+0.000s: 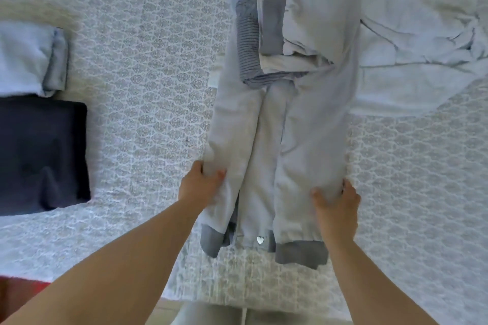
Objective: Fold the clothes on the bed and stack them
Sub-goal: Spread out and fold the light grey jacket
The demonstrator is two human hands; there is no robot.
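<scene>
Fingers (221, 174) of the left hand (199, 187) and right hand (336, 199) pinch shut on the pale jacket's (311, 126) side edges, mid-bed (148, 87) — soft, light, floppy cloth, best held near the ribbed hem.

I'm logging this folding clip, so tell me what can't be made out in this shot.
- Pale garment, head view: its far end is cut off by the top edge.
- Dark folded garment and light blue folded one: cut off by the left edge.
- Left hand and right hand: fingertips hidden under the fabric.
</scene>
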